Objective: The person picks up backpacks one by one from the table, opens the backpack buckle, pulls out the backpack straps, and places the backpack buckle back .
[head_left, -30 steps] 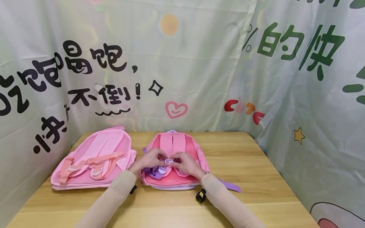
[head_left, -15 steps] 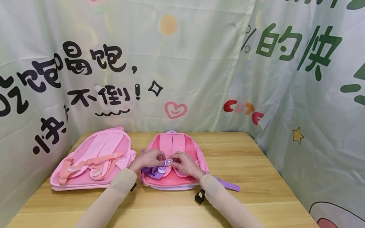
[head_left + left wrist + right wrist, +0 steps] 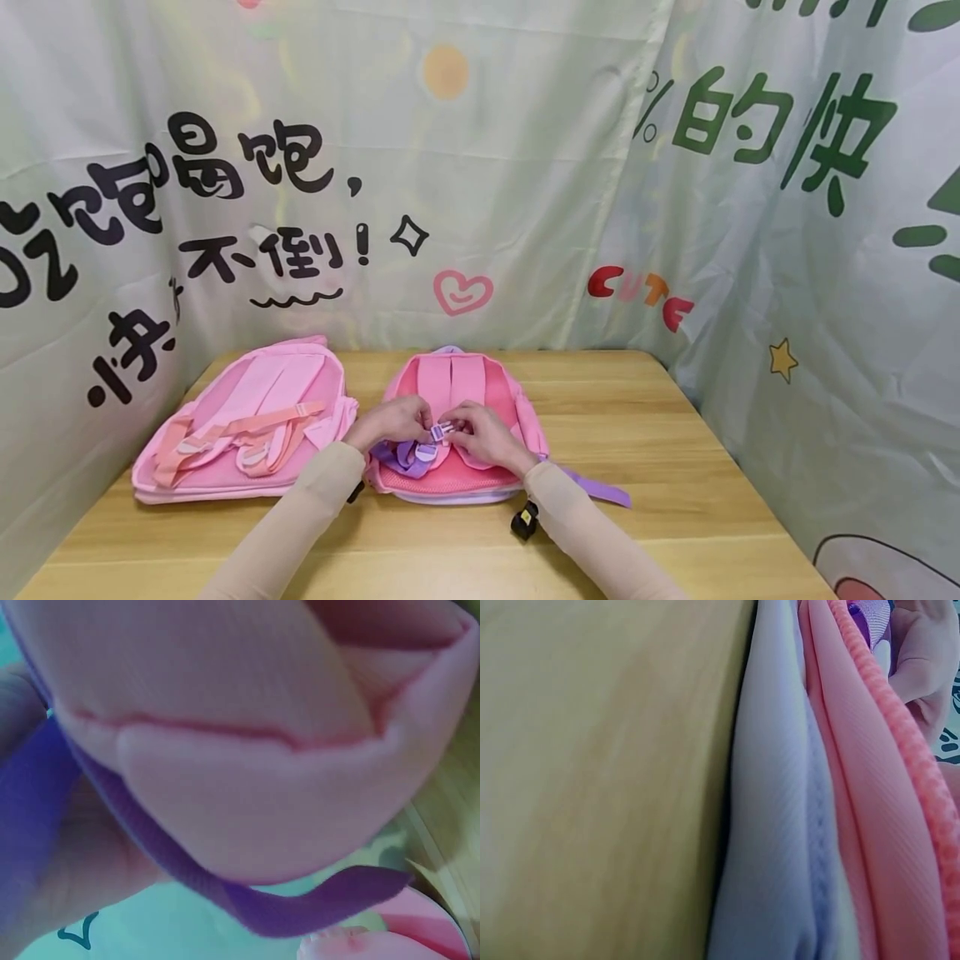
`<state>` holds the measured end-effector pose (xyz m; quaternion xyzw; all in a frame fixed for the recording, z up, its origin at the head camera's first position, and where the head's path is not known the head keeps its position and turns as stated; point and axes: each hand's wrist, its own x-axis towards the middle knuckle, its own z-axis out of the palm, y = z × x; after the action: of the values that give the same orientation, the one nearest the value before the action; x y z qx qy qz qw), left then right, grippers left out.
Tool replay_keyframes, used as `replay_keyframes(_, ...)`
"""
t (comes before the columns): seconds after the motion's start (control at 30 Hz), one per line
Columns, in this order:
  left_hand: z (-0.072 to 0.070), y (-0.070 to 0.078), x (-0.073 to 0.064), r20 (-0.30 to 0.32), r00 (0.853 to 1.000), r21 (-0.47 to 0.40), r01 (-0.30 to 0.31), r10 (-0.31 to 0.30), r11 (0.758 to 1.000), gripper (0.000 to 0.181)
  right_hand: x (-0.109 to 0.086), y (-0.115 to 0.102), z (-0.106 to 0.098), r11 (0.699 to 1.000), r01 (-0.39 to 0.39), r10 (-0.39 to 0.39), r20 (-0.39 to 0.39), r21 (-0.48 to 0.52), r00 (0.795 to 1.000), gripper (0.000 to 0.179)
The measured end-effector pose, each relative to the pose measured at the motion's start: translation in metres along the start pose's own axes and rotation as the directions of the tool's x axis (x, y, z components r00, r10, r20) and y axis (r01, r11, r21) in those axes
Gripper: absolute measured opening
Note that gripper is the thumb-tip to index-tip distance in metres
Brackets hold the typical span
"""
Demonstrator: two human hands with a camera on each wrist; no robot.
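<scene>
Lying straps-up on the table, the darker pink backpack carries a pale buckle above its back panel. Left hand: fingers pinching the buckle's left end. Right hand: fingers pinching its pronged end. Whether the halves are locked cannot be told. Risks, as judged: the slanted prongs could jam or slip if forced crooked; the bunched purple strap beside the buckle could snag or twist. Edges and room: the lighter pink backpack lies just beside, crowding the left forearm; bare table extends rightward, though a strap tail near the right sleeve could catch. The table's near edge is out of view.
</scene>
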<state>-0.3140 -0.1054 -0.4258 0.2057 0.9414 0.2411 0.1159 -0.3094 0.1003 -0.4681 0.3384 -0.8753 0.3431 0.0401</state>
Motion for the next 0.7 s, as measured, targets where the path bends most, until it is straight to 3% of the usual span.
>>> replay_keyframes(0.2,0.0033,0.0010,0.0032,-0.004,0.999,0.033,0.035,-0.034,0.999,0.009,0.0001,-0.0005,0.0006,1.000,-0.007,0.007,0.007,-0.001,1.000,0.025)
replay_keyframes(0.4,0.0042,-0.0006,0.0041,-0.043,0.999,-0.002,0.030,-0.030,1.000,0.008,0.0014,-0.0017,0.0016,1.000,-0.025,0.025,0.008,0.006,1.000,0.027)
replay_keyframes(0.57,0.0059,-0.0025,0.0058,-0.058,0.998,-0.032,-0.002,0.000,0.999,0.011,0.0023,-0.0003,0.0039,1.000,-0.006,0.006,-0.008,0.010,1.000,0.024)
replay_keyframes(0.7,0.0046,-0.0052,0.0077,-0.056,0.997,-0.079,-0.066,0.062,0.995,0.010,0.0031,0.0001,0.0047,1.000,-0.008,0.009,-0.022,0.028,1.000,0.026)
